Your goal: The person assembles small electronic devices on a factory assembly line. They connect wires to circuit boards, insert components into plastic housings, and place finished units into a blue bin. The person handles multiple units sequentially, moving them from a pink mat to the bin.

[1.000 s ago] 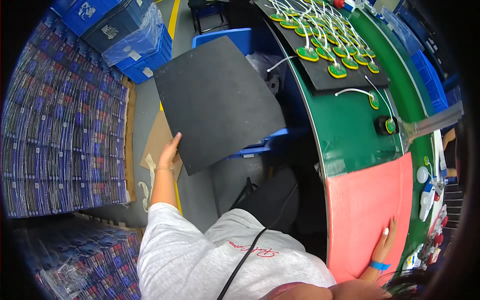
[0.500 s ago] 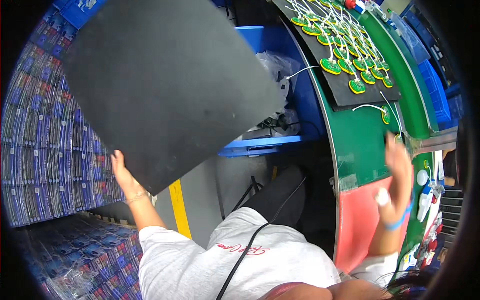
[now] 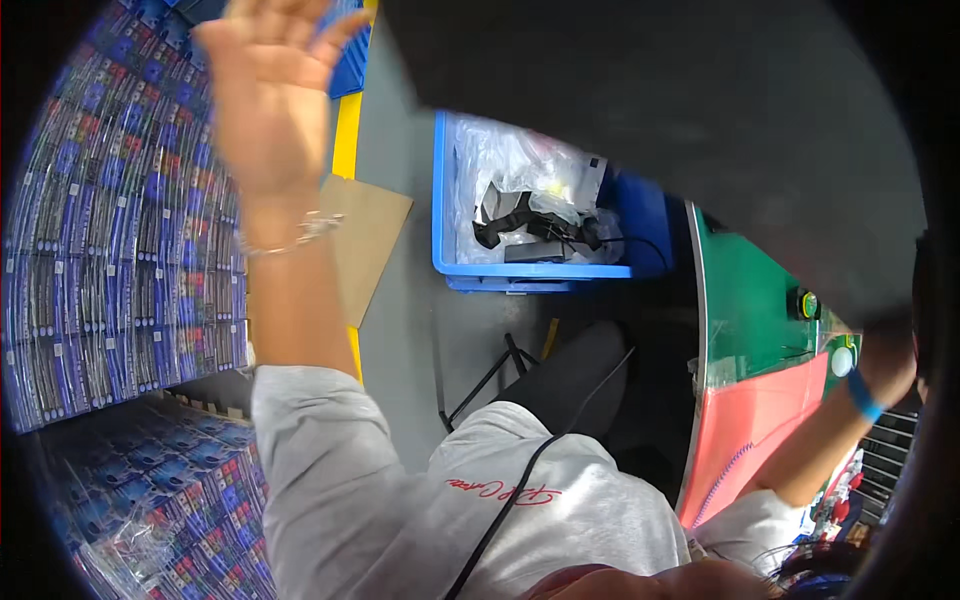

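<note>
A large black sheet, blurred by motion, is raised at a tilt across the upper right, over the green table. My right hand, with a blue band at the wrist, grips its lower right corner; the fingers are mostly hidden by the sheet. At the upper left my left hand is empty, palm showing and fingers apart. It is off the sheet. The round green boards with white wires that lay on the table are now covered from view by the sheet.
A blue bin with plastic bags and black parts stands on the floor ahead. Stacked wrapped packages line the left. A tan cardboard piece lies beside my left forearm. A pink mat covers the near table.
The black sheet has swung from the left to the right, over the table. My left hand has let go of it and reached forward; my right hand has moved right, to the sheet's corner.
</note>
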Action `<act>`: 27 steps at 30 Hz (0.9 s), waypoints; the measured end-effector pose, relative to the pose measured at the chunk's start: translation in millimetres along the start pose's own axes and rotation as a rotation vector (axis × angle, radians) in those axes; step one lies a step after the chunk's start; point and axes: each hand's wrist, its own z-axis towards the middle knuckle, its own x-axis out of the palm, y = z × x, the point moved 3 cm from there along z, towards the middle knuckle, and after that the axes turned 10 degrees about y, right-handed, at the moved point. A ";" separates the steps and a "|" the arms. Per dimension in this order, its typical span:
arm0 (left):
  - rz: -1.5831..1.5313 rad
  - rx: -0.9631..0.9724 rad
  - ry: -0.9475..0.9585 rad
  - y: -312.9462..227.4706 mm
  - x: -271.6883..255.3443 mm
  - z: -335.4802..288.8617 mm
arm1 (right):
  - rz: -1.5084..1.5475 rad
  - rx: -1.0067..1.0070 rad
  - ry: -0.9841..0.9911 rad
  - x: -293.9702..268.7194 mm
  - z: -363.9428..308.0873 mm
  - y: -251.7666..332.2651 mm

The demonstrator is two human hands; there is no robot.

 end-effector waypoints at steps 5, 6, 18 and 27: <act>0.123 -0.476 -0.052 176.0 -26.4 -76.2 | 1.273 -0.141 0.350 -107.7 -99.2 27.3; 0.350 -0.547 0.055 212.0 -17.7 -93.5 | 0.558 -0.435 0.009 -109.6 -120.0 26.0; 1.283 -0.686 0.742 418.0 38.7 -134.3 | 0.396 -0.271 -0.137 -197.7 -181.2 -27.7; 1.366 -1.013 1.115 466.4 14.6 -200.0 | 0.447 -0.229 -0.291 -122.0 -156.6 -51.5</act>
